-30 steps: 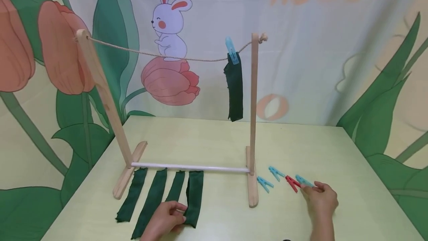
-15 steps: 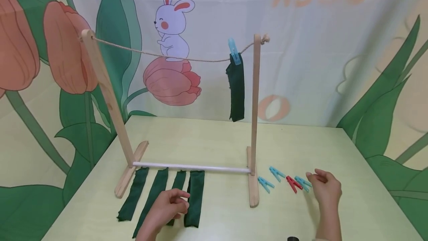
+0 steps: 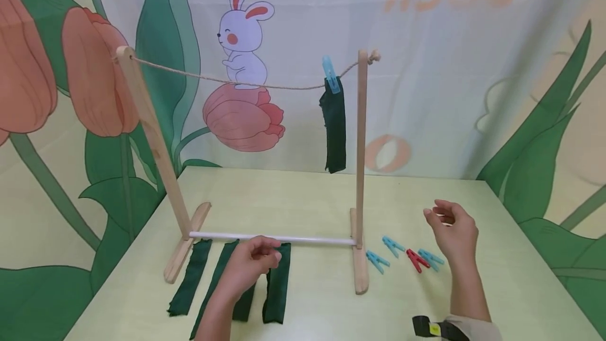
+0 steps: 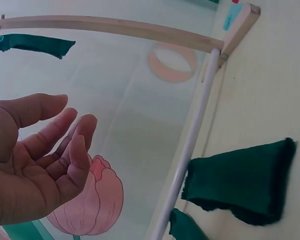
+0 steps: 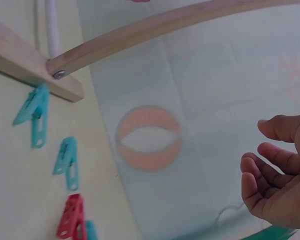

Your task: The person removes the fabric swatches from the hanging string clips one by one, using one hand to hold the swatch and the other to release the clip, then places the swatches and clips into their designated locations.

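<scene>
In the head view my left hand (image 3: 246, 270) is raised over the dark green cloth strips (image 3: 276, 291) laid in a row on the table. The left wrist view shows its fingers (image 4: 85, 150) loosely bent, with nothing between them. To the right, my right hand (image 3: 456, 233) hovers above and behind several clothespins (image 3: 416, 261), blue and red, which lie apart from it. Its relaxed fingers (image 5: 252, 187) hold nothing in the right wrist view. One green cloth strip (image 3: 335, 136) hangs from the rope (image 3: 284, 87), clipped by a blue clothespin (image 3: 331, 75).
A wooden rack stands on the table (image 3: 407, 199), with a left post (image 3: 153, 141), a right post (image 3: 361, 162) and a white crossbar (image 3: 312, 240) low between them. Behind it hangs a printed curtain (image 3: 426, 93). A black strap (image 3: 440, 328) is on my right forearm.
My left hand has left the rightmost lying strip and risen, forward and slightly right. My right hand has moved up and away from the clothespins. Strips and clothespins remain on the table.
</scene>
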`<state>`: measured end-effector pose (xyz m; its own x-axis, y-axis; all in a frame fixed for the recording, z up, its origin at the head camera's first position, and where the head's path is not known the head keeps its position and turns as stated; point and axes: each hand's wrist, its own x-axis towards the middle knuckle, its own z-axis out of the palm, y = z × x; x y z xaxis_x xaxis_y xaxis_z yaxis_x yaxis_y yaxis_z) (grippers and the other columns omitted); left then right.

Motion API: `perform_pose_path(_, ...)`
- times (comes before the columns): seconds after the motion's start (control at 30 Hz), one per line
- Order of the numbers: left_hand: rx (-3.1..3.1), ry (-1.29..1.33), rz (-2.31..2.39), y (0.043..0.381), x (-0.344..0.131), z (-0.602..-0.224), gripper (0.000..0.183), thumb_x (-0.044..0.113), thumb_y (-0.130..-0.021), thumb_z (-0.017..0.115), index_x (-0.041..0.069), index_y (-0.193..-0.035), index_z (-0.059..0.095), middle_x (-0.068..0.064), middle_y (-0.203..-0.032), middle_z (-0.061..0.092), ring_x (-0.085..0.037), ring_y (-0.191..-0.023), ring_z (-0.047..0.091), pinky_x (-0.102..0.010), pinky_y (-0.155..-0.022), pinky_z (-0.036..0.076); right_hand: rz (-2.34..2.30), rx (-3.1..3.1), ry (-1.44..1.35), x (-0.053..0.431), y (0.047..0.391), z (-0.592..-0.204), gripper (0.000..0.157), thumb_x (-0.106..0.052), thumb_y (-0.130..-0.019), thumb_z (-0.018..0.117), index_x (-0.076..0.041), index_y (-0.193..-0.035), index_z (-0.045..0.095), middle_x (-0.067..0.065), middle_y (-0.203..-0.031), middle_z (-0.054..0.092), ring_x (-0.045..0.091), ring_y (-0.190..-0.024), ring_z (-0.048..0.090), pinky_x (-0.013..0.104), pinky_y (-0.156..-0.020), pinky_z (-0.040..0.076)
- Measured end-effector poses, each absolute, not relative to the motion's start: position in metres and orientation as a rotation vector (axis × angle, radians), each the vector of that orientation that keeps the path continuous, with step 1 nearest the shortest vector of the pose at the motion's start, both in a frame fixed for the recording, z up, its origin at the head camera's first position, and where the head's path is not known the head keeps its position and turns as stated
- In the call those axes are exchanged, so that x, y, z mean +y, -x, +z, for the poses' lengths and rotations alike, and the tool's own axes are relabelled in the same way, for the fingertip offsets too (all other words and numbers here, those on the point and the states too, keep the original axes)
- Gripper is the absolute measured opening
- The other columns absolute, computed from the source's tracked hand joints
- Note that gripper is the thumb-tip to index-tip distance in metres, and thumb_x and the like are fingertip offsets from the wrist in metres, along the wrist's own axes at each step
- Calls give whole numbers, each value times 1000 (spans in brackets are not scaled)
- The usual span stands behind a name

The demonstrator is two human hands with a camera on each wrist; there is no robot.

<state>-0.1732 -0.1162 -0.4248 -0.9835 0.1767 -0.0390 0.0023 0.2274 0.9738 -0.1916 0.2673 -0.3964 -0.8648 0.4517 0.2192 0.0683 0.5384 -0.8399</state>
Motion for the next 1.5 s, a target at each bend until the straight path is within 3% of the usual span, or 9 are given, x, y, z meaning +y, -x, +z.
perform_pose_path(0.3,2380,-290,1856,188,-110,-412,24,8,-86,66,4,-110,64,-7,-89,61,-23,-76,60,-34,-68,48,1245,-2339,149,243,200,-364,43,-29,-90,62,-1,-122,55,14,-111,59,23,-97,53,20,-76,42)
perform_pose_path(0.73,2436,-455,1897,202,-97,-388,24,14,-86,67,11,-110,64,-8,-101,62,-22,-85,60,-35,-72,52,1189,-2243,-291,204,212,-310,36,-17,-88,66,3,-115,57,15,-106,62,25,-93,57,26,-76,45)
perform_pose_path(0.93,2434,-494,1939,210,-82,-379,26,13,-87,67,8,-112,64,-8,-103,61,-22,-88,59,-33,-71,51,1160,-2201,-399,196,212,-285,32,-11,-87,66,3,-114,58,14,-108,62,24,-94,57,22,-76,44)
perform_pose_path(1.13,2450,-531,2014,221,-65,-369,30,12,-87,65,4,-116,61,-10,-111,60,-25,-97,59,-38,-79,50,1149,-2172,-476,185,213,-260,33,-10,-87,65,3,-116,57,12,-110,62,22,-96,57,20,-78,45)
perform_pose_path(1.33,2447,-619,2113,230,-53,-357,31,16,-89,65,7,-118,60,-2,-116,60,-18,-104,57,-38,-86,46,1238,-2090,-555,173,212,-234,33,-8,-86,66,2,-117,58,8,-110,62,19,-98,58,21,-80,46)
perform_pose_path(1.5,2451,-651,2160,237,-41,-354,35,17,-89,64,8,-122,58,-3,-120,58,-21,-110,54,-40,-89,45,1306,-2013,-661,161,217,-218,32,-2,-86,64,5,-116,58,10,-111,62,19,-99,58,25,-82,47)
